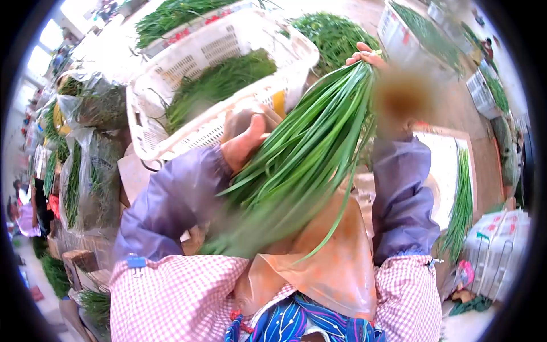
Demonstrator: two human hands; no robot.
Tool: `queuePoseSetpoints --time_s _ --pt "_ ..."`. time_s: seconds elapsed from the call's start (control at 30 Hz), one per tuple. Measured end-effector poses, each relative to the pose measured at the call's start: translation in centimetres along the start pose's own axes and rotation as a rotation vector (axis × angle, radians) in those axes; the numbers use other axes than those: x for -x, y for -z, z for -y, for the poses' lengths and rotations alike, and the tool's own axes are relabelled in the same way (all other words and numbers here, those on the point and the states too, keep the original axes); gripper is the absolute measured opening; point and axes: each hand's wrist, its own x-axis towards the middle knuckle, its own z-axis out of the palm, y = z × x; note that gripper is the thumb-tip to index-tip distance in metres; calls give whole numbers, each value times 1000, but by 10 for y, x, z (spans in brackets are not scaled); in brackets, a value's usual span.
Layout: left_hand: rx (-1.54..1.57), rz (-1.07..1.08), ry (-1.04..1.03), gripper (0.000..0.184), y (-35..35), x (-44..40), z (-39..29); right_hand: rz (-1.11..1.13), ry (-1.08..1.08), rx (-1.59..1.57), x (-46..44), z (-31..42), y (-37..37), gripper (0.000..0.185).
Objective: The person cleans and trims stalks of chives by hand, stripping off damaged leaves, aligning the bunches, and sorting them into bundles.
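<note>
A long bunch of green leafy stalks (319, 137) hangs slantwise across the middle, its gathered end at the upper right and its loose leaf tips at the lower left. At that gathered end, the fingers of my right hand (367, 56) are wrapped round the stalks; a brown blur covers part of the hand and wrist. My left hand (246, 145) holds the bunch from its left side, thumb upward, with most of its fingers hidden behind the leaves. The lower leaves are smeared by motion above the orange-tinted apron (336, 251).
A white crate (145, 105) with greens stands ahead on the left, near another green pile (330, 40). Bagged greens (94, 176) line the left. At right are a white board (441, 199) beside loose stalks (460, 211) and a white wrapped basket (498, 251).
</note>
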Motion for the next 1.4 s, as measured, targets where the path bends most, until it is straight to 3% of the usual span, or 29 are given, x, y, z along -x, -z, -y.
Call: queuePoseSetpoints --time_s 0.03,0.13,0.17,0.2,0.3,0.33,0.37,0.47,0.6,0.63,0.73,0.8,0.93,1.0,1.03,1.07,1.13,1.17,1.23,1.27,1.33,1.37,1.4 --pt "73 -3 17 83 3 1 16 -54 -144 -13 -1 0 27 41" --pt "15 -121 145 84 -10 1 27 -123 -136 7 16 -16 44 39" --pt "-125 -129 107 85 -16 0 29 -239 -161 -47 12 -28 50 35" --pt "-269 -134 70 86 -31 -3 30 -193 -301 -161 10 -39 75 37" --pt "-360 -247 55 98 -47 -4 35 -230 -106 -1 33 -62 101 49" --pt "-391 -283 31 99 -50 -4 37 -207 -114 146 53 -60 87 54" --pt "-431 -322 39 99 -46 -3 40 -190 -248 52 67 -60 77 58" --pt "-502 -389 77 102 -47 -11 44 -444 -427 -82 101 -79 40 48" --pt "-469 -516 143 85 -42 -30 43 -408 -620 -417 126 -113 4 39" --pt "-506 -589 129 71 -39 -37 45 -404 -705 -530 128 -125 1 35" --pt "-507 -449 192 58 -38 -63 29 -510 -712 -527 120 -147 -16 29" --pt "-513 -532 345 43 -32 -73 18 -582 -781 -503 115 -148 -15 30" --pt "-321 -511 690 42 -21 -98 -11 -697 -760 -522 113 -163 -8 42" --pt "-615 -557 1053 49 19 -126 -17 -601 -996 -778 115 -217 27 51" --pt "-688 -580 1121 56 47 -138 -8 -606 -1048 -889 106 -196 30 55" --pt "-590 -595 1149 52 57 -151 -5 -615 -1103 -997 97 -174 33 59" --pt "-448 -598 1121 50 93 -156 22 -561 -517 -432 116 -244 62 56" --pt "-445 -594 1142 50 93 -158 27 -475 -380 -282 122 -245 66 55" --pt "-791 -729 1160 49 86 -157 32 -521 -613 -359 107 -238 65 54" --pt "-804 -732 1156 49 80 -156 30 -548 -727 -401 100 -234 64 53" --pt "-801 -717 840 56 61 -151 25 -919 -825 -452 76 -228 44 49" --pt "-818 -666 708 60 49 -151 19 -948 -761 -424 75 -202 34 49" --pt "-838 -658 696 60 43 -147 18 -965 -717 -318 71 -228 43 43"
